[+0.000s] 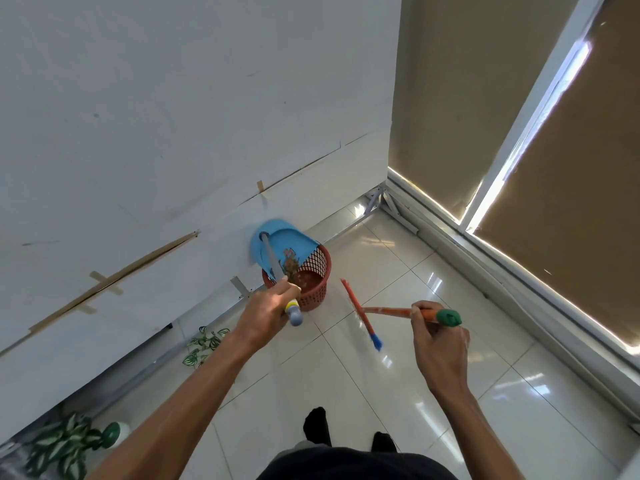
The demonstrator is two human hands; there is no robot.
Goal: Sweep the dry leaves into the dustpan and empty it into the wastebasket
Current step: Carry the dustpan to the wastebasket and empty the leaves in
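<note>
My left hand (pixel 268 311) grips the grey handle of a blue dustpan (pixel 277 242), which is tilted over a red mesh wastebasket (pixel 317 287) by the white wall. Dry brown leaves (pixel 290 263) slide from the pan's lip into the basket, and some lie inside it. My right hand (pixel 438 344) holds the orange handle of a broom (pixel 388 310) near its green end cap. The broom's red head with blue bristles hangs just above the floor, to the right of the basket.
A white panel wall (pixel 156 150) runs along the left, with metal brackets at its base. Green-and-white leafy plants (pixel 204 344) sit at the wall's foot, another (pixel 62 448) lower left. Brown window blinds (pixel 554 168) close the right side. Glossy white floor tiles (pixel 398 393) lie ahead of my feet.
</note>
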